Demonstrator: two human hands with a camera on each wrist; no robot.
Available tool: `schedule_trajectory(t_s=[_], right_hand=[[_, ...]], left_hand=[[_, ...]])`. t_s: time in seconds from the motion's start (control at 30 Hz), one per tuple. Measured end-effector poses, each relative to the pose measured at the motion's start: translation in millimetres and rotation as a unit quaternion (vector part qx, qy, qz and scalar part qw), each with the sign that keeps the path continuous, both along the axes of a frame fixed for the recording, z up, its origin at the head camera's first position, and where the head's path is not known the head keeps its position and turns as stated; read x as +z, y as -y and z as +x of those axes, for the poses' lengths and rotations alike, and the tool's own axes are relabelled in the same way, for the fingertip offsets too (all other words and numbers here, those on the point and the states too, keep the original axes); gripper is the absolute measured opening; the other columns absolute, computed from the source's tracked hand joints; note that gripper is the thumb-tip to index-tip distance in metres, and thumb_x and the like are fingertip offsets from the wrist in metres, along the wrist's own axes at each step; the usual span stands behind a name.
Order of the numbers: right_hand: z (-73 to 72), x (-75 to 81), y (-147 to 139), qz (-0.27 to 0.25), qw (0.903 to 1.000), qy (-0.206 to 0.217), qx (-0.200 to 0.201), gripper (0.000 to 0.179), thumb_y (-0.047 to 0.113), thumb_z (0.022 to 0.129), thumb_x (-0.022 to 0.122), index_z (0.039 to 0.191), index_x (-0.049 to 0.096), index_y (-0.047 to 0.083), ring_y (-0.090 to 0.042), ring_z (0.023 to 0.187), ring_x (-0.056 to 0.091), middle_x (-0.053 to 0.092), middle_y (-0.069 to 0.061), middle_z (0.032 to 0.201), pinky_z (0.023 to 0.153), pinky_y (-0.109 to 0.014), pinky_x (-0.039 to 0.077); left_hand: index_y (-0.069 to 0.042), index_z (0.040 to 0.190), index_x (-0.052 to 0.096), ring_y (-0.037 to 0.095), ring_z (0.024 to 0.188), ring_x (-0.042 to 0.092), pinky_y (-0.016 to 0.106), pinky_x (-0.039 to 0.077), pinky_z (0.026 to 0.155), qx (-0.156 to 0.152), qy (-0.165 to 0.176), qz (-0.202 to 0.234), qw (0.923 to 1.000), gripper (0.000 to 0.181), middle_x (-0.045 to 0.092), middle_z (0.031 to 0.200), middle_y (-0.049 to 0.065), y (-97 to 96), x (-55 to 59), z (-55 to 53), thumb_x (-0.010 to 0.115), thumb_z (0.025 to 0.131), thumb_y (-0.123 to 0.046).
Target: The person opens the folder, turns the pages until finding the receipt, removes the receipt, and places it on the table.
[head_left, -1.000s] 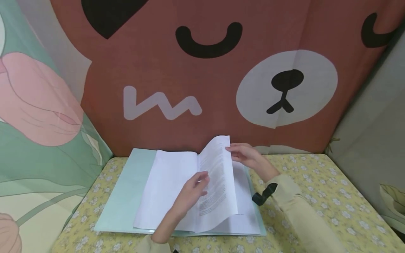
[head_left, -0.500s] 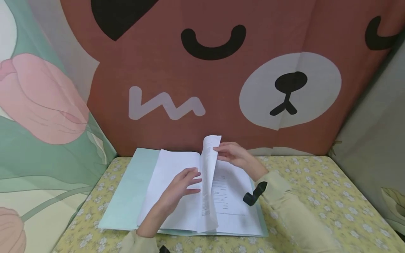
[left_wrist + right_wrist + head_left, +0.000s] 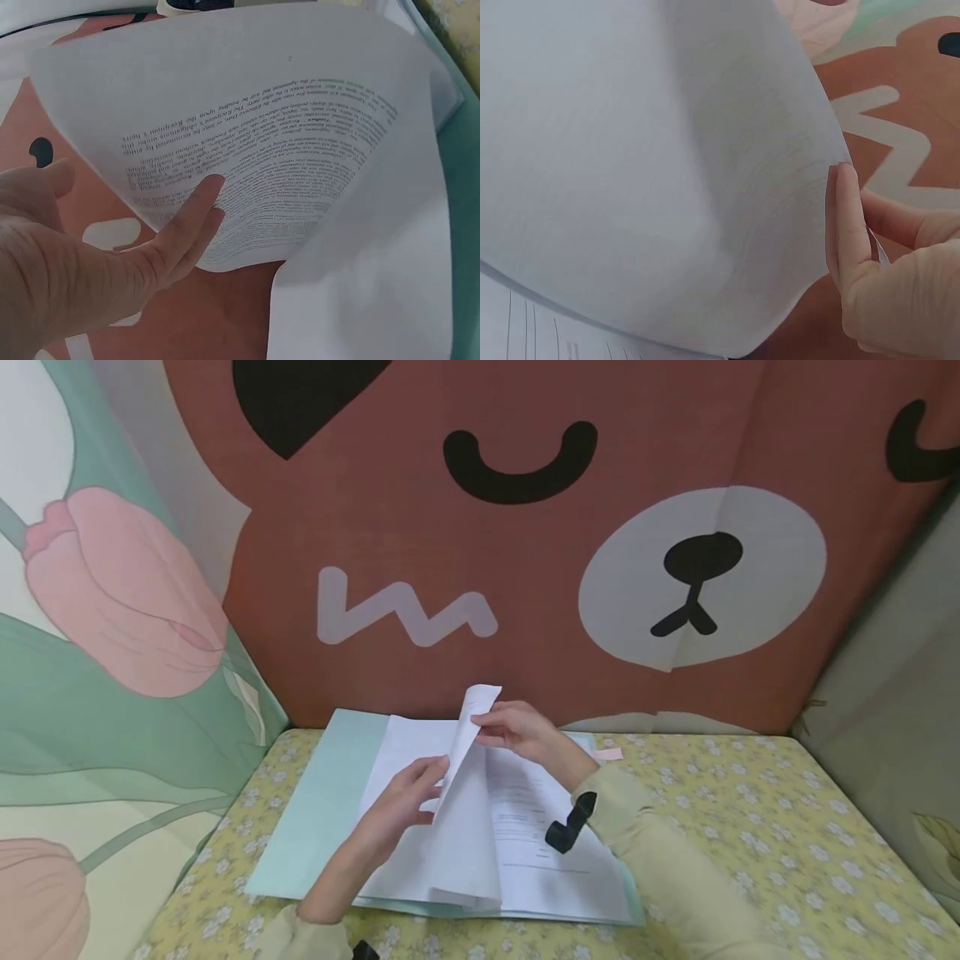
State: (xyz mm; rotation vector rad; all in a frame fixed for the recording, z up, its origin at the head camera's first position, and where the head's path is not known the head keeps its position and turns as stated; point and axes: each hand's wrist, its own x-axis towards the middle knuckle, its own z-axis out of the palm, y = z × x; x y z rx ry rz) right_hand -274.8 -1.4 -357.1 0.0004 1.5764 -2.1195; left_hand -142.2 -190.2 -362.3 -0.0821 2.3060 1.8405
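**Page (image 3: 468, 839) swung farther left, with the right hand (image 3: 521, 732) carried along**

Since half a second ago, the raised page has been brought over from the middle of the open green folder (image 3: 300, 827) toward its left half, where it is held up in a curl. The upper edge of the page is pinched between the thumb and fingers of the right hand. The left hand (image 3: 393, 806) is held out by the printed side, fingers extended and nothing gripped; whether the paper is touched by its fingertips cannot be told.

White paper (image 3: 420, 742) is laid on the folder's left half, and 1 printed sheet (image 3: 540, 860) is exposed on the right. Beyond the folder's right edge, 1 pink tab (image 3: 609, 754) is seen. All this is supported by a table spread with yellow flowered cloth (image 3: 750, 827). Black straps (image 3: 572, 827) are worn at the 2 wrists, beside pale sleeves (image 3: 690, 868). Behind, a brown bear (image 3: 390, 518) is printed on the hanging; at left, pink tulips (image 3: 135, 602) are shown.
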Motion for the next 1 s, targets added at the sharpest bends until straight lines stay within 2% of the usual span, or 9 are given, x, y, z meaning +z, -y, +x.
schedule_trajectory(t_s=[0.17, 0.3, 0.47, 0.63, 0.77, 0.87, 1.0], right_hand=[[2.6, -5.4, 18, 0.011, 0.9999, 0.003, -0.005, 0.035, -0.006, 0.097, 0.066, 0.131, 0.059, -0.012, -0.019, 0.083, 0.072, 0.069, -0.014, 0.106, 0.081, -0.034, 0.062], [4.2, -11.5, 30, 0.005, 0.9999, 0.006, -0.009, 0.028, -0.010, 0.096, 0.065, 0.124, 0.061, -0.013, -0.019, 0.077, 0.072, 0.070, -0.013, 0.097, 0.076, -0.034, 0.063], [6.6, -17.8, 39, 0.003, 1.0000, -0.004, -0.007, 0.021, -0.013, 0.095, 0.064, 0.116, 0.063, -0.013, -0.019, 0.074, 0.072, 0.071, -0.012, 0.089, 0.079, -0.038, 0.063], [9.4, -14.8, 39, 0.029, 0.9980, -0.054, 0.016, 0.011, 0.001, 0.097, 0.071, 0.104, 0.066, -0.006, -0.020, 0.075, 0.075, 0.074, -0.014, 0.091, 0.079, -0.038, 0.063], [9.8, -9.5, 34, 0.073, 0.9921, -0.098, 0.029, 0.022, 0.014, 0.099, 0.072, 0.107, 0.065, -0.005, -0.023, 0.079, 0.077, 0.076, -0.015, 0.089, 0.077, -0.036, 0.064], [7.5, -10.4, 28, 0.111, 0.9862, -0.119, 0.029, 0.031, 0.018, 0.101, 0.070, 0.116, 0.063, -0.009, -0.027, 0.083, 0.078, 0.076, -0.015, 0.091, 0.078, -0.037, 0.064], [2.4, -18.6, 16, 0.152, 0.9780, -0.141, 0.026, 0.036, 0.019, 0.102, 0.067, 0.121, 0.062, -0.011, -0.028, 0.084, 0.078, 0.077, -0.016, 0.093, 0.079, -0.037, 0.064]], left_hand=[[0.001, 0.149, 0.047, 0.034, 0.126, 0.051, 0.055, 0.050, 0.094, 0.010, 0.011, -0.027, 0.9995, 0.068, 0.055, 0.144, 0.018, 3.6, -0.4, 1.4, 0.063, 0.102, -0.045], [0.004, 0.150, 0.046, 0.034, 0.125, 0.054, 0.056, 0.048, 0.094, 0.012, 0.015, -0.039, 0.9991, 0.065, 0.055, 0.144, 0.021, 6.4, -4.5, 2.3, 0.067, 0.100, -0.033], [0.008, 0.148, 0.045, 0.033, 0.117, 0.061, 0.053, 0.052, 0.095, 0.009, -0.007, -0.054, 0.9985, 0.055, 0.059, 0.139, 0.024, 10.7, -12.2, 4.9, 0.061, 0.098, -0.010], [0.012, 0.148, 0.044, 0.033, 0.115, 0.064, 0.050, 0.054, 0.096, 0.016, -0.035, -0.093, 0.9950, 0.053, 0.062, 0.134, 0.026, 18.1, -13.6, 5.1, 0.054, 0.097, 0.002], [0.015, 0.150, 0.039, 0.042, 0.130, 0.056, 0.055, 0.047, 0.108, 0.028, -0.033, -0.125, 0.9912, 0.057, 0.054, 0.143, 0.032, 31.5, -16.2, 2.7, 0.053, 0.097, 0.001], [0.017, 0.153, 0.032, 0.048, 0.144, 0.040, 0.060, 0.037, 0.115, 0.033, -0.028, -0.156, 0.9868, 0.061, 0.041, 0.154, 0.035, 45.1, -22.4, 1.5, 0.052, 0.097, 0.000], [0.016, 0.153, 0.031, 0.051, 0.144, 0.038, 0.062, 0.036, 0.115, 0.036, -0.030, -0.197, 0.9793, 0.063, 0.038, 0.155, 0.036, 61.3, -30.2, 2.8, 0.051, 0.095, 0.002]])
